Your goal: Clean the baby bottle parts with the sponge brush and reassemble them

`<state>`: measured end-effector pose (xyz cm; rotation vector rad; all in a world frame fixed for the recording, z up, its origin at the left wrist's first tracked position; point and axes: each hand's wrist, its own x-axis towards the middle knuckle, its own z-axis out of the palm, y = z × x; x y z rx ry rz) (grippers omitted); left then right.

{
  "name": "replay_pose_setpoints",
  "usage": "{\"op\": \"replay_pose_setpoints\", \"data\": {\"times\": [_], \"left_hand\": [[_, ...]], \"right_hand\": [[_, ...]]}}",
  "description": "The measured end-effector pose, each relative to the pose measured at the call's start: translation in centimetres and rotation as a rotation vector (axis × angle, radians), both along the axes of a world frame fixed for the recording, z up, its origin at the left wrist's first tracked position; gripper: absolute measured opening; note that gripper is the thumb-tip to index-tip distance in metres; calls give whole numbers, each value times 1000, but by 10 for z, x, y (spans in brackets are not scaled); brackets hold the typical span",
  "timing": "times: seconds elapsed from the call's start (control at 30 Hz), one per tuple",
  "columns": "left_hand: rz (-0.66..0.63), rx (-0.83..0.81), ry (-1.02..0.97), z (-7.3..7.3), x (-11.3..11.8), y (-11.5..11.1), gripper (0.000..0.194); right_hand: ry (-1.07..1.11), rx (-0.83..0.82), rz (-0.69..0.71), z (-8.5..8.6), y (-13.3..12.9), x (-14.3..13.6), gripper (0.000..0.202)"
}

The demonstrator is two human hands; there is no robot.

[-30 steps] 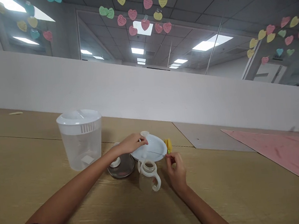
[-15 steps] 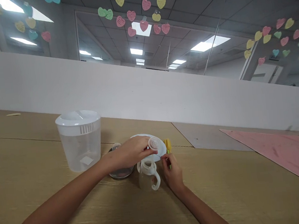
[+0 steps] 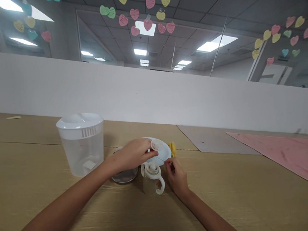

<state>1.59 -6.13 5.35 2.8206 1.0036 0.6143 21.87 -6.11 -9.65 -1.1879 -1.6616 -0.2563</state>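
Note:
Between thumb and fingers, my left hand (image 3: 137, 152) grips a small clear round cap (image 3: 156, 144), held above a bottle. The clear bottle (image 3: 150, 184), with a white collar and curved handles, stands upright on the table; a pale rounded piece shows in its mouth. Right of the bottle, my right hand (image 3: 177, 174) is closed in a pinch, with a thin item too small to make out at its fingertips. A light blue plate (image 3: 165, 151) lies behind both hands. A round metal-rimmed dish (image 3: 125, 177) sits partly under my left wrist.
A translucent bucket with a white lid (image 3: 82, 147) stands at the left. A yellow object (image 3: 172, 148) is just behind my right hand. A grey sheet (image 3: 215, 140) and a pink sheet (image 3: 289, 157) cover the table's right side, below a white wall (image 3: 141, 95).
My left hand has moved slightly left and up with the cap. A pale rounded piece now shows in the bottle's mouth. My right hand has barely moved.

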Motion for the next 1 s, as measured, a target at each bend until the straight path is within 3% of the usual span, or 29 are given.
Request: {"op": "replay_pose_setpoints", "data": {"times": [0.17, 0.37, 0.53, 0.7, 0.87, 1.0], "left_hand": [[-8, 1, 235, -4, 4, 3, 20], [-33, -58, 192, -6, 2, 6, 14], [-51, -144, 154, 2, -9, 6, 30], [102, -123, 240, 9, -29, 15, 23], [361, 4, 445, -21, -37, 48, 8], [420, -38, 534, -44, -31, 66, 12]], "right_hand": [[-12, 10, -11, 0, 1, 1, 13], [-15, 8, -8, 0, 1, 1, 13], [-20, 9, 1, 1, 0, 1, 12], [-3, 40, 36, 3, 0, -1, 11], [43, 156, 54, 4, 2, -2, 12], [44, 173, 35, 1, 5, -1, 14]]}}
